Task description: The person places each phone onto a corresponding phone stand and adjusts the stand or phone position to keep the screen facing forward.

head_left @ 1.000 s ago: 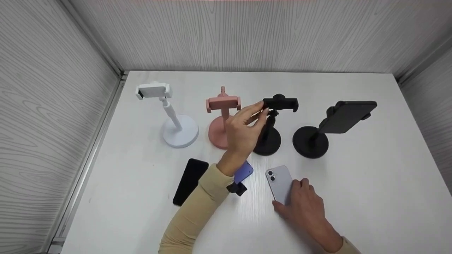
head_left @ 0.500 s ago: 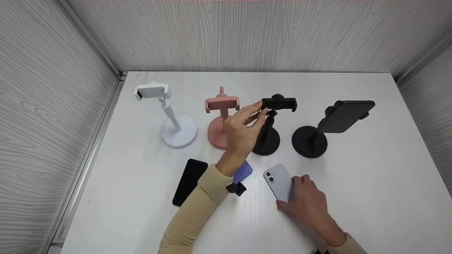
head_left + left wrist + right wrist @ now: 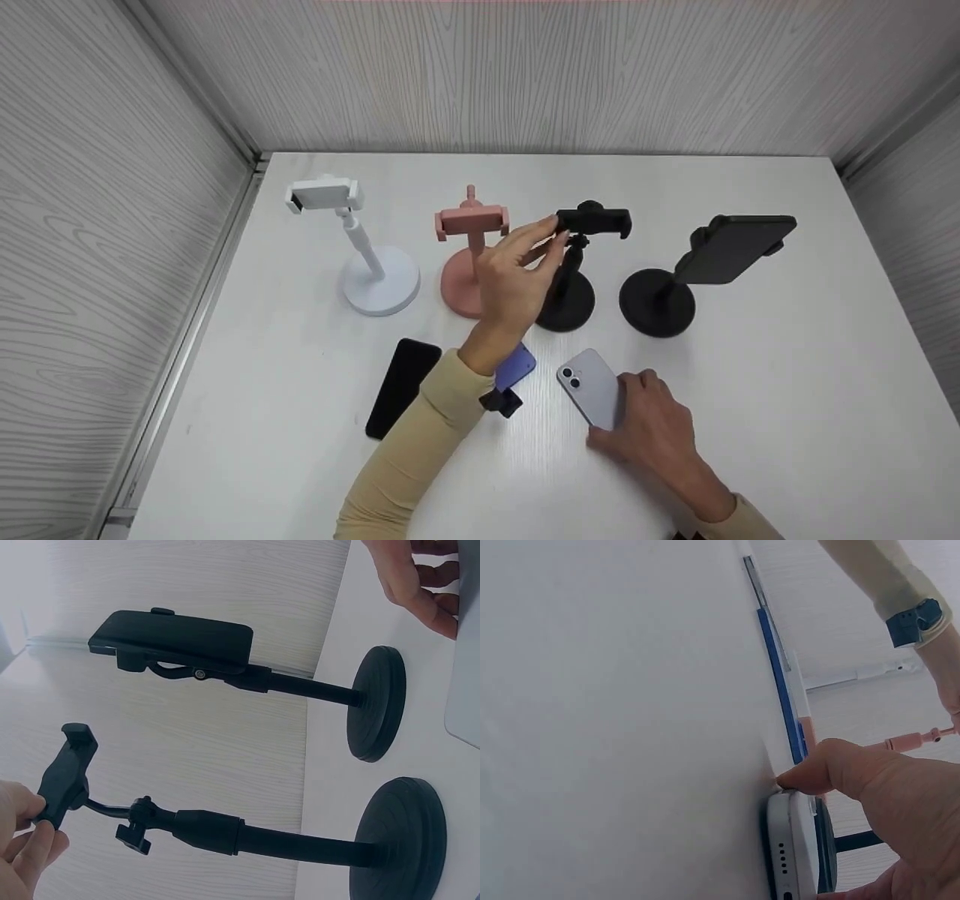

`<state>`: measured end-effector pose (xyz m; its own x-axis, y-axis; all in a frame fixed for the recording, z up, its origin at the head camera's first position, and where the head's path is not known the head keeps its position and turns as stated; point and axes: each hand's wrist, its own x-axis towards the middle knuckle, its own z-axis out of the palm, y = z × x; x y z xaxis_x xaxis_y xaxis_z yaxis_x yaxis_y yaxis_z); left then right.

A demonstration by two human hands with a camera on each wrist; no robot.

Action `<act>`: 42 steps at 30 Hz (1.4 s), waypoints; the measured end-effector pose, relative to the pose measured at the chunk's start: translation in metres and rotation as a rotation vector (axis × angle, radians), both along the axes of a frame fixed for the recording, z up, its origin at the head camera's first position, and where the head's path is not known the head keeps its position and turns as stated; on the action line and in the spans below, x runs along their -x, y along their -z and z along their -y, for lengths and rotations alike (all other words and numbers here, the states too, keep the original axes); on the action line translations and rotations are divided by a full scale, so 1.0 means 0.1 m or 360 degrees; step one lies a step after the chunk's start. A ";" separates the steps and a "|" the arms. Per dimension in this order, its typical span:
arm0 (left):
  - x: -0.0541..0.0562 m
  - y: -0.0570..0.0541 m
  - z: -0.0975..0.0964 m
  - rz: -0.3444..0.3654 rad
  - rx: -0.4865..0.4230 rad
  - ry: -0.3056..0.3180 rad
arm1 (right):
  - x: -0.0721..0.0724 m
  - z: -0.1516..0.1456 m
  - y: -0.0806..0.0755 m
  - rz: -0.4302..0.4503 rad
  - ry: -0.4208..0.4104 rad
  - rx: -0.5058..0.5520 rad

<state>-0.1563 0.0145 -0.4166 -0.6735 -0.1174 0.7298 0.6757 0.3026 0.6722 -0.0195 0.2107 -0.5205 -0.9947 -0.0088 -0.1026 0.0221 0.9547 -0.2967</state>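
Note:
My left hand pinches the left end of the clamp on a black phone stand. In the left wrist view, the thumb and fingertips hold the lower end of that clamp, and nothing sits in it. My right hand grips a pale lilac smartphone by its edges, camera side up, on the table in front of the stands. In the right wrist view, the thumb presses one side of the smartphone, near the end with the speaker holes.
A pink phone stand and a white one stand to the left. At right, another black stand carries a dark phone. A black phone and a blue phone, partly under my left forearm, lie on the table.
The lilac smartphone has turned slightly, its camera end shifting left, while my right hand has moved a little to the right along it. My left hand keeps its pinch on the clamp.

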 end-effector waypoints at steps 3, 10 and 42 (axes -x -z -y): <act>0.00 0.00 0.01 0.0017 0.0020 0.0011 | 0.00 0.00 0.02 -0.0013 0.0000 0.0006; 0.01 0.01 0.01 0.0042 0.0028 0.0039 | 0.01 0.00 0.03 -0.0024 -0.0011 0.0002; -0.07 0.04 0.02 0.0137 -0.0052 0.0068 | 0.20 -0.14 -0.35 0.0021 -0.0002 0.0316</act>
<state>-0.1492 0.0125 -0.4204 -0.7385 -0.1101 0.6652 0.6266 0.2520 0.7374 -0.0396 0.2247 -0.4859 -0.9932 -0.0316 -0.1118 0.0259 0.8776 -0.4786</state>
